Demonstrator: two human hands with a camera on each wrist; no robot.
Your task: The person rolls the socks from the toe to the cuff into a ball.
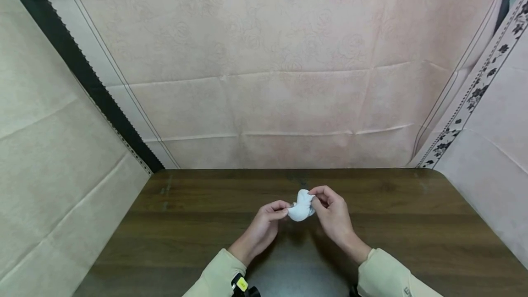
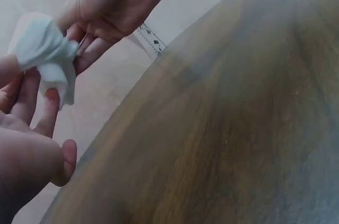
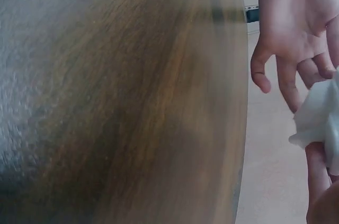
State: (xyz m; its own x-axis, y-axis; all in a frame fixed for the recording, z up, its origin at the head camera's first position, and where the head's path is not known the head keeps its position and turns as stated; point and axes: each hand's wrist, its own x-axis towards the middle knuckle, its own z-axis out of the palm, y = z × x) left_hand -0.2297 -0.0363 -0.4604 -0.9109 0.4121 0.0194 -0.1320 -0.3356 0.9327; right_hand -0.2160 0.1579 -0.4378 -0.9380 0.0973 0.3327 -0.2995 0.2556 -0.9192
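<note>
A small white sock [image 1: 300,209], bunched and folded, is held up between both hands over the table. My left hand [image 1: 264,222] pinches its left end between thumb and fingers. The right hand [image 1: 336,218] grips the opposite side, its thumb and forefinger at the upper right edge. Fine ribbing shows on the sock [image 2: 41,46] in the left wrist view, where fingers of both hands cover parts of it. In the right wrist view the sock [image 3: 316,113] is cut off by the frame's right edge.
Below the hands lies a dark brown wooden table [image 1: 198,228] with rounded far corners. A pale patterned cloth [image 1: 264,104] hangs behind it, and more cloth drapes down both sides. A dark band [image 1: 95,81] runs along the left cloth.
</note>
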